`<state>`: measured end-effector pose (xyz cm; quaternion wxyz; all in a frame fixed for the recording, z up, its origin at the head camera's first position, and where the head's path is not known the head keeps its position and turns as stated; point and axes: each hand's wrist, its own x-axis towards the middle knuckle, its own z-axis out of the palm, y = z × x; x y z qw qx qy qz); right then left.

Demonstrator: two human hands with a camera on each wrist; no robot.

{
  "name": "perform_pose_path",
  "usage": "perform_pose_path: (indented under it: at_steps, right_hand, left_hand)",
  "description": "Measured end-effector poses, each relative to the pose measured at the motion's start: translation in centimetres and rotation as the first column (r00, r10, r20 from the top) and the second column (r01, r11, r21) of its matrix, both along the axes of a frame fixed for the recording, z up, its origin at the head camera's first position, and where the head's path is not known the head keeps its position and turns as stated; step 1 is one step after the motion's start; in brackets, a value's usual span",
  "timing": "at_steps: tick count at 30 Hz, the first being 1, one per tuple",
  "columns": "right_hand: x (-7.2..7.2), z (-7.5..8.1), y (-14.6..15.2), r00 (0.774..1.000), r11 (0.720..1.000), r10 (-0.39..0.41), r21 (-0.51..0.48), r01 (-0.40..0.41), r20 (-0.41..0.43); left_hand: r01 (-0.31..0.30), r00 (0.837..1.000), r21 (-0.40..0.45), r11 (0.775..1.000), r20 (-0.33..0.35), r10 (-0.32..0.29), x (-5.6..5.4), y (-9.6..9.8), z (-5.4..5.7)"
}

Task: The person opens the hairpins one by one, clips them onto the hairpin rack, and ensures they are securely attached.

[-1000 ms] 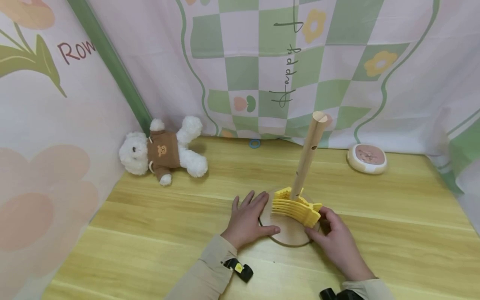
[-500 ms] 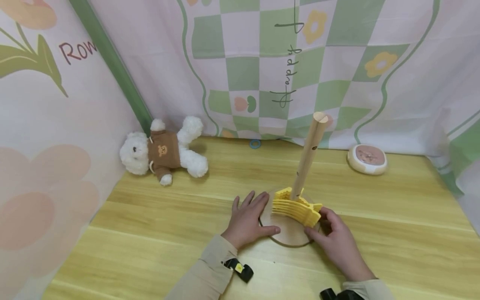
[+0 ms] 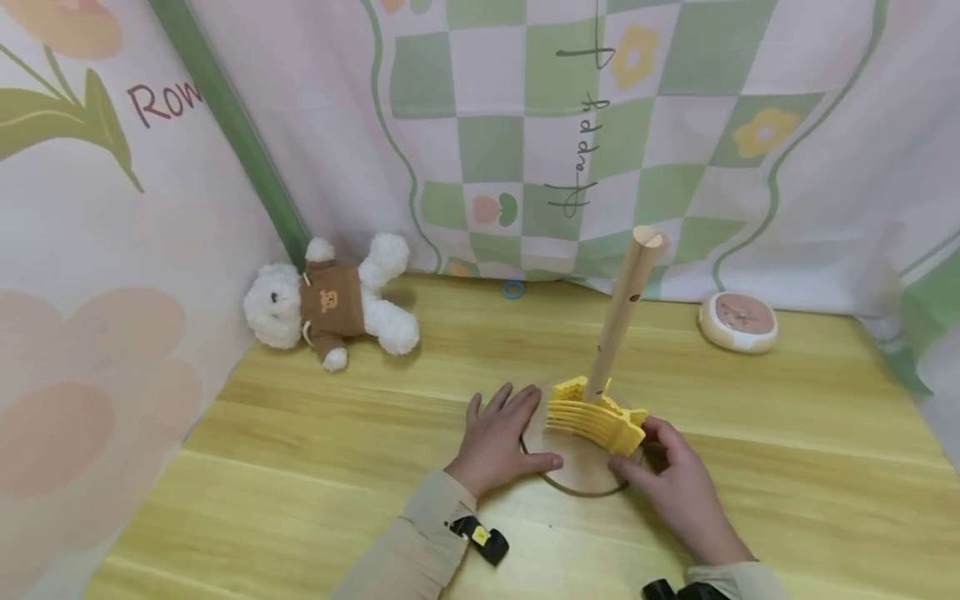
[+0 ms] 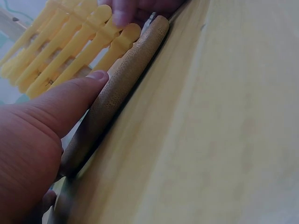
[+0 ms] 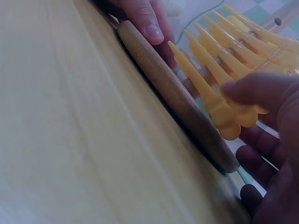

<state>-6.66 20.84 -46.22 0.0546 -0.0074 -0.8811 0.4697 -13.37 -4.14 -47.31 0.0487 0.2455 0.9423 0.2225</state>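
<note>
A wooden post point(image 3: 622, 317) rises from a round wooden base point(image 3: 581, 471) on the table. Around the foot of the post sits a yellow plastic piece point(image 3: 596, 423) with several long curved prongs, pointed at one end and rounded at the other; its exact kind does not show. My left hand point(image 3: 495, 442) lies spread at the left side of the base, the thumb point(image 4: 77, 95) stretched along its rim. With thumb and fingers, my right hand point(image 3: 678, 487) pinches the rounded right end of the yellow piece point(image 5: 224, 114). Some right fingers are hidden behind it.
A white plush toy point(image 3: 333, 304) in a brown shirt lies at the back left. Near the back edge are a small blue ring point(image 3: 513, 289) and a white and pink rounded device point(image 3: 740, 321). A printed curtain point(image 3: 495, 150) hangs behind the table.
The head view has shifted very slightly. Both hands, the post and the yellow piece keep their places relative to one another.
</note>
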Motion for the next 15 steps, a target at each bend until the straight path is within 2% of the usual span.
perform_pose_path:
  at_steps: [2,4,5,7,9,12,14,15]
  right_hand:
    - [0.1,0.0,-0.1,0.999,1.000,-0.016,-0.028,0.015,-0.052]
    - [0.3,0.3,-0.3,0.990,0.999,-0.023,-0.043,0.018,-0.140]
    - [0.3,0.5,-0.4,0.980,0.999,-0.018,-0.037,0.011,-0.197]
    - [0.3,1.1,-0.6,0.940,0.999,0.034,0.018,-0.030,-0.339]
    - [0.1,1.7,-0.7,0.869,0.992,0.108,0.111,-0.061,-0.483]
    - [-0.4,2.3,-0.9,0.733,0.969,0.200,0.240,-0.052,-0.650]
    - [-0.8,2.4,-1.0,0.663,0.961,0.209,0.277,-0.002,-0.719]
    - [-0.9,2.5,-1.0,0.647,0.958,0.205,0.285,0.020,-0.735]
  left_hand:
    - [0.000,1.000,-0.005,1.000,-0.008,0.000,0.0,0.0,-0.1]
    - [0.002,1.000,-0.006,1.000,-0.002,-0.002,0.1,0.0,0.0]
    - [0.004,1.000,-0.001,1.000,0.000,-0.004,0.1,0.0,0.0]
    - [0.005,1.000,-0.005,1.000,0.009,-0.005,0.2,0.0,0.2]
    - [0.006,1.000,-0.010,1.000,0.016,-0.005,0.3,0.1,0.4]
    - [-0.001,1.000,-0.011,1.000,0.015,0.001,0.3,0.1,0.6]
    - [0.000,1.000,-0.015,1.000,0.012,0.000,0.3,0.1,0.6]
    - [0.001,1.000,-0.015,1.000,0.010,-0.001,0.2,0.1,0.5]
